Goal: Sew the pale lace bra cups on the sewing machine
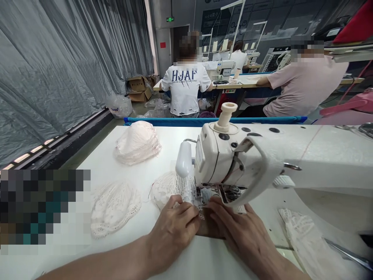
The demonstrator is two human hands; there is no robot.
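A white sewing machine (256, 155) stands in front of me. Under its needle area lies a white lace piece (164, 188), spread to the left of the presser foot. My left hand (177, 229) has its fingers closed on the near edge of this lace. Close by on the right, my right hand (244, 229) presses its fingers together at the lace edge beside the foot; the machine's lever partly covers its fingertips. A flat brown patch (211, 225) shows between the hands. The needle itself is hard to make out.
Another lace piece (115, 208) lies left, with a stack of pale cup-shaped pieces (136, 142) behind it. To the right are more white lace (305, 237) and a metal tool (349, 252). A person in white (186, 83) and one in pink (305, 85) sit beyond the blue edge.
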